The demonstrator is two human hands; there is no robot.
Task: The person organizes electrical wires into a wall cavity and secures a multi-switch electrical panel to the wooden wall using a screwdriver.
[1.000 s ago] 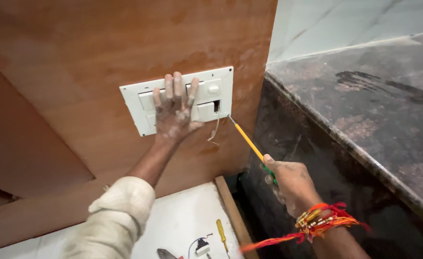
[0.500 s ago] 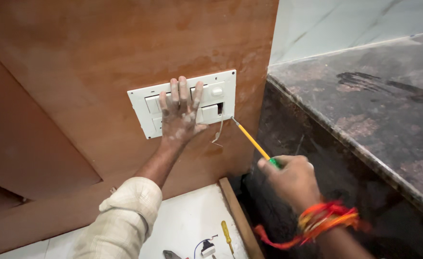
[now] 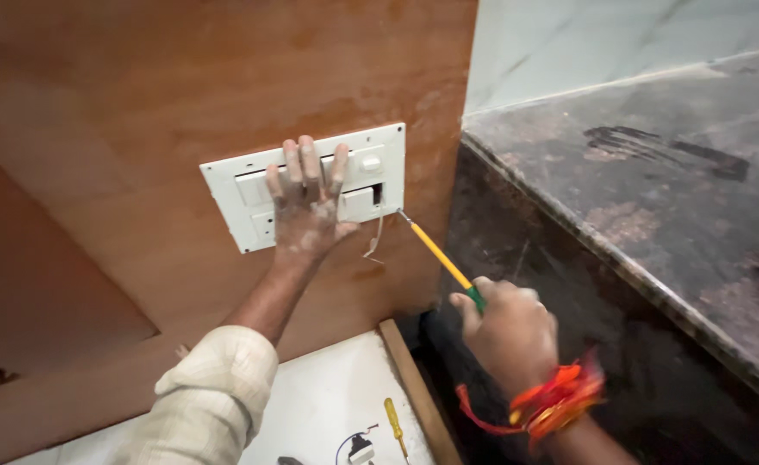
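The left hand (image 3: 309, 207), fingers spread flat, presses the white switch plate (image 3: 304, 185) against the wooden panel (image 3: 181, 95). At four o'clock, the right hand (image 3: 507, 331), fingers wrapped tight, aims a yellow screwdriver (image 3: 438, 258) at the plate's lower-right corner, seemingly fastening; steady pressure is needed.

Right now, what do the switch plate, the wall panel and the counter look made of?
Switch plate: seemingly white moulded plastic, smooth and slightly glossy. Wall panel: probably wood laminate or veneer; brown grain, dusty matt. Counter: apparently polished dark stone, speckled, with soft reflections.
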